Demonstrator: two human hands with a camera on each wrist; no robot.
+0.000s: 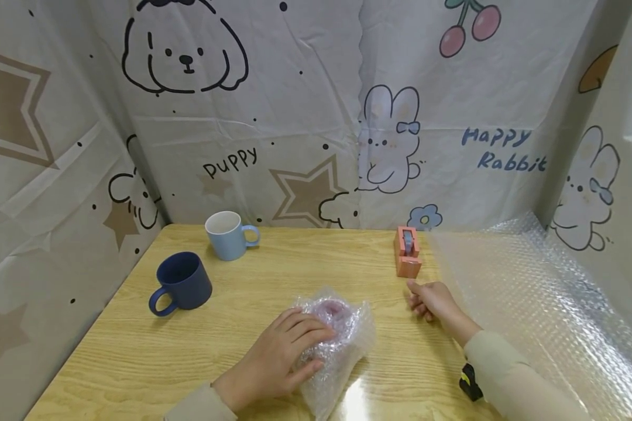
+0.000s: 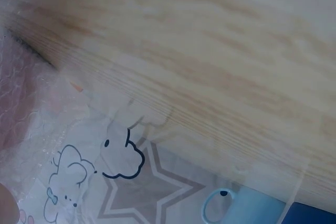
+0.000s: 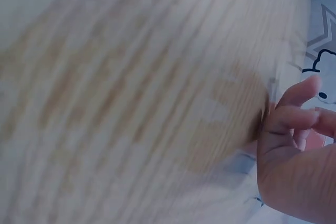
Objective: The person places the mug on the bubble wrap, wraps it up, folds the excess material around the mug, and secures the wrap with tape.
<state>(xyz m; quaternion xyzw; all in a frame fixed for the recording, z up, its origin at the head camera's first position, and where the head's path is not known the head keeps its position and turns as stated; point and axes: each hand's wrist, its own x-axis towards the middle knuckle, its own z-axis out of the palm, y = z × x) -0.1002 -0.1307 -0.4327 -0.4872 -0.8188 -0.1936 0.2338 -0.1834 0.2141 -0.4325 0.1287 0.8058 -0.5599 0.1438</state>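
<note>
A bubble-wrapped bundle point(image 1: 342, 345) lies at the front middle of the table, with a round pink rim showing through the film. My left hand point(image 1: 281, 354) holds its left side, fingers over the top and thumb lower down. In the left wrist view the pink of the bundle point(image 2: 16, 98) shows blurred at the left edge. My right hand point(image 1: 434, 304) hovers just in front of an orange tape dispenser point(image 1: 408, 252), fingers loosely bent. Seen from the right wrist, this hand point(image 3: 294, 145) shows nothing between its fingers.
A dark blue mug point(image 1: 192, 286) and a light blue mug point(image 1: 229, 240) stand at the left of the table. A large bubble wrap sheet point(image 1: 526, 304) covers the right side. A small black and yellow object point(image 1: 470, 383) lies partly behind the right sleeve. Printed cloth hangs around the table.
</note>
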